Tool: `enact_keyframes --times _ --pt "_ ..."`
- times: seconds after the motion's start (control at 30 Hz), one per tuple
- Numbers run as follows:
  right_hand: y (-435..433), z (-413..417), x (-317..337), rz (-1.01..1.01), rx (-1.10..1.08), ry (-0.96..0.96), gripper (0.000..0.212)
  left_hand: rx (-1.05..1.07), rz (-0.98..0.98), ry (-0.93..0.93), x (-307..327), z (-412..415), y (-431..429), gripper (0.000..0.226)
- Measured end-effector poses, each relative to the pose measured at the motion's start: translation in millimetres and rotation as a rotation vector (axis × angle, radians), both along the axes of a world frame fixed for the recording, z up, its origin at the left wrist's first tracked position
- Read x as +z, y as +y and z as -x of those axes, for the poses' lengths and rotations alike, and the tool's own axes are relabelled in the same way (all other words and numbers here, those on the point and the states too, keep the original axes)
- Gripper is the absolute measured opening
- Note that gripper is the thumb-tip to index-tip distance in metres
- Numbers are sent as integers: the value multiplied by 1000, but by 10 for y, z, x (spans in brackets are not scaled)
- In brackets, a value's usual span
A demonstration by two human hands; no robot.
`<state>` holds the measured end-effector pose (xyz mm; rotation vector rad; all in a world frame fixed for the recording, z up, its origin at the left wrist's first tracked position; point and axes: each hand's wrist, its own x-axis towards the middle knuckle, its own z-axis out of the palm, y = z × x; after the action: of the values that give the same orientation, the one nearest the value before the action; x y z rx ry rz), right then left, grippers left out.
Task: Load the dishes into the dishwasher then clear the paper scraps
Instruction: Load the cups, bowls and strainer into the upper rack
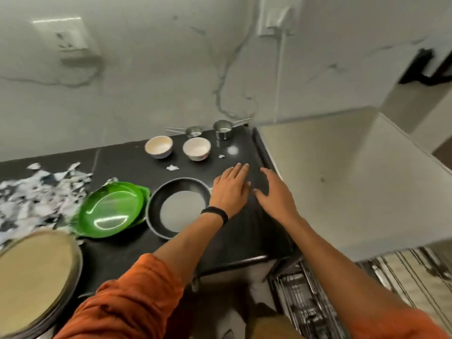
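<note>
Both hands are empty. The left hand point(230, 189) lies flat with its fingers straight and close together. The right hand point(275, 194), just beside it, has its fingers extended and slightly spread. Both are low over the black countertop point(244, 231) near its right end. We cannot tell whether the palms press on it or hover above it. A dark wristband point(215, 214) circles the left wrist.

The nearest dish is the black pan point(179, 209), directly left of the left hand, its rim passing under that wrist. No handle shows, so we record no long axis for it. Further left the green plates point(112, 209) sit stacked, touching the pan's rim. A stack of tan plates point(34, 277) sits at the near left corner.

Beyond the fingertips stand the left bowl point(159, 146) and right bowl point(197, 149). Behind them are the left measuring cup point(194, 131), handle pointing left, and the right measuring cup point(222, 129), handle pointing right.

The dishwasher rack point(300, 297) is pulled out below the counter edge, on the right arm's side. No dish is visible in it.

The paper scraps point(31, 194) are heaped at the far left, well apart from both hands, with a few loose bits near the bowls.

In our judgement loading has barely begun. The left hand is better placed for the pan, which must then travel right and down to the rack.
</note>
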<state>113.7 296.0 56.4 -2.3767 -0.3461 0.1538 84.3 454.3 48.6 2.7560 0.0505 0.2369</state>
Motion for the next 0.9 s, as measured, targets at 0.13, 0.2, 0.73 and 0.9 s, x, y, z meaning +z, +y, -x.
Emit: enact_keyframes --times 0.13,0.2,0.73,0.9 --pt "587 -409 -18 -6 164 29 70 178 11 42 -12 -116 541 57" --pt "827 -593 -10 1 238 37 68 239 4 61 -33 -199 748 57" --pt "1969 -1518 -245 347 697 -39 31 461 27 117 -192 -407 1368 51" --pt "1717 -1323 -204 124 530 -128 19 410 82 69 -191 -457 1309 58"
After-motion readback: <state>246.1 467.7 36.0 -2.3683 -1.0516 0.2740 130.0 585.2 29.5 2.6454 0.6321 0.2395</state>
